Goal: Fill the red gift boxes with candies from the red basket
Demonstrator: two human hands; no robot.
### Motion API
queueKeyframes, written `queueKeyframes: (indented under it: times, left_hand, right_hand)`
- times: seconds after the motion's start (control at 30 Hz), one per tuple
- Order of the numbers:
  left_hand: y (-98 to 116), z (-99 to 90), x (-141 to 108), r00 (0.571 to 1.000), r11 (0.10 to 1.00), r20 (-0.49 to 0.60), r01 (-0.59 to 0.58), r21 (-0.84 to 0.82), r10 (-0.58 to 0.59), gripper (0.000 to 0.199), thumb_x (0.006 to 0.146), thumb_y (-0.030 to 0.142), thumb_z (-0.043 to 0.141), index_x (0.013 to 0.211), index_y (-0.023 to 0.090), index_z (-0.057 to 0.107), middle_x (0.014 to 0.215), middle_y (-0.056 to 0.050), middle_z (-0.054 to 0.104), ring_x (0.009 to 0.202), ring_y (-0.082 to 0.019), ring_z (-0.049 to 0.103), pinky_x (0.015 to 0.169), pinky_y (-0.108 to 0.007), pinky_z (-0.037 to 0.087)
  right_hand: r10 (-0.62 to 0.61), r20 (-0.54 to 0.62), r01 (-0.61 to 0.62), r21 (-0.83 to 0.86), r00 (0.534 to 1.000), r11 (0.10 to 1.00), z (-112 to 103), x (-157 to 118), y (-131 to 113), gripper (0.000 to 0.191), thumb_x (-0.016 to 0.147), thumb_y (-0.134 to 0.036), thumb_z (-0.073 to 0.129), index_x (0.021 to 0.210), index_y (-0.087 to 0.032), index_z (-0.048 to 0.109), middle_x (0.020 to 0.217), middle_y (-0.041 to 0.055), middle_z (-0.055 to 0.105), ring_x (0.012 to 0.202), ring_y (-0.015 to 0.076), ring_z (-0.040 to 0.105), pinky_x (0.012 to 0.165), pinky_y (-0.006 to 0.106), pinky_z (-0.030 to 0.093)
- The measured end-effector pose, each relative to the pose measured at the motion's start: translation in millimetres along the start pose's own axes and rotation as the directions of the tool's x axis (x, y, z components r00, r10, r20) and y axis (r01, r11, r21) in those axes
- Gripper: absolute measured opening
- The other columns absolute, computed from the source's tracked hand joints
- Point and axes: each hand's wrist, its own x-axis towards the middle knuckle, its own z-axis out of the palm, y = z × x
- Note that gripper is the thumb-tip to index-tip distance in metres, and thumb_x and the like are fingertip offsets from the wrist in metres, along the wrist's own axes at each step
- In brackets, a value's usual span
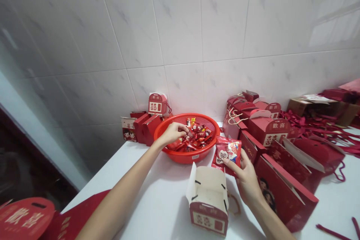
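My left hand [176, 133] reaches over the rim of a red plastic basket [180, 156], its fingertips pinched on a small wrapped candy [190, 134] at the top of the pile inside. Several red-wrapped candies [197, 143] fill that basket. In my right hand [247, 176] is a shiny red snack packet [227, 152] with a printed picture, gripped between thumb and fingers; more red wrapping shows just beneath it. Between my forearms a red gift box [208, 215] stands with its top open and its pale inside showing. A cord handle [234, 204] hangs at its right side.
Red gift boxes [267, 129] crowd the right of the white table [157, 195], with red ribbons [306, 123] and a cardboard box [312, 107] behind. More boxes [149, 127] stand left of the basket. A red box flap [26, 217] lies near left. A tiled wall [182, 26] closes the back.
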Motion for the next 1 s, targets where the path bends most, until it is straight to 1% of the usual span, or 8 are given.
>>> queueKeyframes:
  times: [0.1,0.17,0.23,0.4,0.57,0.7,0.83,1.0]
  left_hand:
    - [4,-1.2,-2,0.992,0.996,-0.129,-0.028,-0.090,0.016,0.013,0.068,0.016,0.060,0.079,0.015,0.068,0.082,-0.005,0.074,0.075,-0.017,0.068,0.071,-0.027,0.054]
    - [8,-1.9,-3,0.988,0.990,-0.156,-0.028,-0.142,0.006,0.014,0.067,0.017,0.062,0.081,0.015,0.065,0.083,-0.004,0.073,0.073,-0.016,0.067,0.070,-0.027,0.054]
    - [11,-2.1,-4,0.990,0.987,-0.144,-0.032,-0.158,0.009,0.017,0.066,0.015,0.064,0.083,0.015,0.065,0.084,-0.004,0.072,0.074,-0.016,0.067,0.069,-0.027,0.054]
    - [15,0.2,-5,0.994,0.992,-0.108,-0.047,-0.116,0.034,0.021,0.062,0.013,0.067,0.082,0.015,0.069,0.089,-0.005,0.074,0.086,-0.020,0.068,0.075,-0.028,0.054]
    - [14,2.3,-4,0.992,0.990,-0.102,0.055,-0.128,-0.068,0.026,0.058,0.015,0.077,0.083,0.014,0.076,0.089,-0.007,0.076,0.085,-0.022,0.069,0.076,-0.031,0.053]
    - [16,1.8,-4,0.990,0.986,-0.096,0.093,-0.139,-0.107,0.023,0.060,0.014,0.077,0.083,0.015,0.078,0.086,-0.006,0.078,0.082,-0.021,0.070,0.074,-0.030,0.053]
    - [19,2.0,-4,0.990,0.988,-0.104,0.081,-0.128,-0.094,0.022,0.063,0.010,0.072,0.083,0.015,0.078,0.086,-0.007,0.077,0.077,-0.019,0.069,0.070,-0.028,0.053]
    - [19,4.0,-5,0.990,0.988,-0.134,0.022,-0.154,-0.043,0.024,0.062,0.010,0.073,0.086,0.014,0.076,0.086,-0.007,0.076,0.076,-0.019,0.068,0.066,-0.027,0.054]
  right_hand:
    - [-0.014,-0.004,0.014,-0.024,1.000,1.000,-2,0,0,0.058,0.070,-0.036,0.086,0.120,-0.023,0.059,0.116,0.0064,0.073,0.100,0.0240,0.069,0.088,0.035,0.054]
    - [-0.022,-0.009,0.021,-0.033,1.000,0.999,-2,0,0,0.059,0.070,-0.035,0.085,0.121,-0.023,0.058,0.116,0.0064,0.072,0.100,0.0237,0.069,0.088,0.034,0.054]
    - [-0.035,-0.016,0.035,-0.036,0.999,0.999,-2,1,-1,0.060,0.070,-0.034,0.086,0.122,-0.023,0.058,0.115,0.0064,0.073,0.101,0.0237,0.069,0.088,0.034,0.054]
    - [-0.080,-0.036,0.078,-0.054,0.996,0.995,-1,3,-3,0.059,0.069,-0.034,0.086,0.120,-0.023,0.059,0.115,0.0061,0.072,0.103,0.0240,0.069,0.090,0.035,0.054]
    - [-0.097,-0.045,0.092,-0.096,0.994,0.991,-2,4,-3,0.062,0.066,-0.036,0.087,0.119,-0.022,0.059,0.113,0.0062,0.073,0.102,0.0246,0.069,0.090,0.036,0.055]
    - [-0.104,-0.054,0.097,-0.113,0.993,0.989,-2,5,-4,0.062,0.065,-0.036,0.088,0.118,-0.021,0.059,0.110,0.0062,0.073,0.099,0.0243,0.070,0.090,0.037,0.055]
    - [-0.125,-0.034,0.121,-0.092,0.992,0.988,0,7,-5,0.057,0.066,-0.034,0.087,0.115,-0.022,0.060,0.108,0.0050,0.074,0.096,0.0230,0.071,0.087,0.036,0.057]
    - [-0.149,-0.025,0.147,-0.066,0.989,0.987,3,10,-11,0.058,0.068,-0.032,0.087,0.117,-0.022,0.059,0.109,0.0051,0.074,0.094,0.0220,0.072,0.086,0.035,0.058]
